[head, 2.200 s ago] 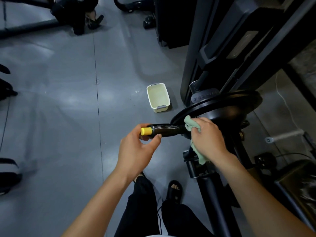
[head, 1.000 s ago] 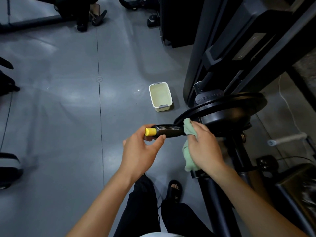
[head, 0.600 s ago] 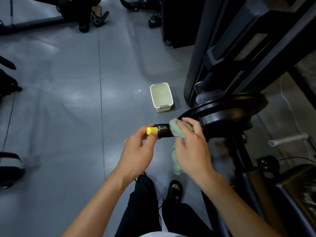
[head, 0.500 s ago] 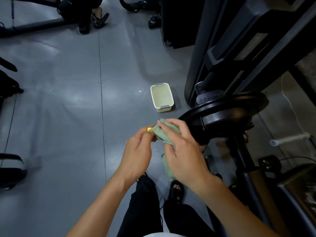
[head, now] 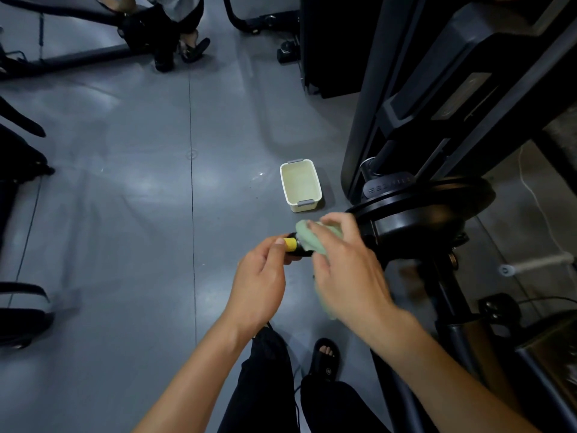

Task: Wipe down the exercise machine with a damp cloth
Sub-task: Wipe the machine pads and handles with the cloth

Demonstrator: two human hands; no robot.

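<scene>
Cloth (head: 309, 237) — soft and green — lies over the black bar (head: 301, 249) near the middle, just past the bar's yellow tip (head: 290, 244). On the left side of it, the left hand (head: 259, 282) pinches that tip with thumb and fingers. Next comes the right hand (head: 346, 270), a bit blurry, curled round the cloth and bar. Behind the hands, a small cream tub (head: 300, 185) sits on the gray floor (head: 125, 198). To the right is the big black machine (head: 437, 126) — its round disc (head: 431, 207) sits just beside the right hand.
</scene>
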